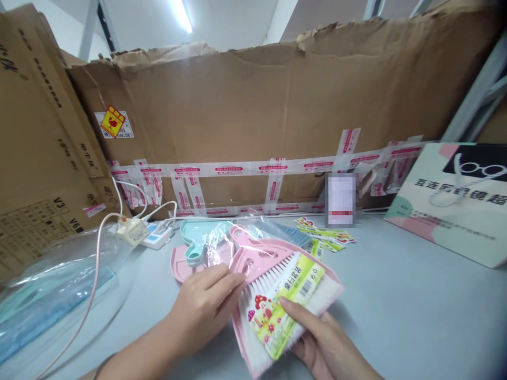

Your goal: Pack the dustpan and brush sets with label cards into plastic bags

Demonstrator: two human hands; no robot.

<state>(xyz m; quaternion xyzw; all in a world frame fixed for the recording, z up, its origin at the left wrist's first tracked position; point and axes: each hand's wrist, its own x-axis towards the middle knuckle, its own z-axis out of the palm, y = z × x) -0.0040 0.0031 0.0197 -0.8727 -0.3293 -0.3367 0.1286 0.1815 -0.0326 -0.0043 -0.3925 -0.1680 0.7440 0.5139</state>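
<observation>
A pink dustpan (332, 277) with a matching white-bristled brush (253, 301) nested in it is tilted above the table. Across the bristles lies a yellow-green printed label card (291, 301). My right hand (325, 338) grips the set from the lower right, thumb on the card and fingers underneath. At the upper left, my left hand (209, 303) has its fingers closed on the dustpan's edge by the handle. Clear plastic shows around the handle end. Just behind lie a mint-green dustpan (192, 232) and another pink dustpan (179, 264), partly hidden.
More label cards (328, 237) lie behind on the grey table (396, 311). A power strip (158, 235) with white cables and bagged blue-green items (55, 301) are at left. Cardboard (237, 105) walls the back; a printed paper bag (455, 206) stands right.
</observation>
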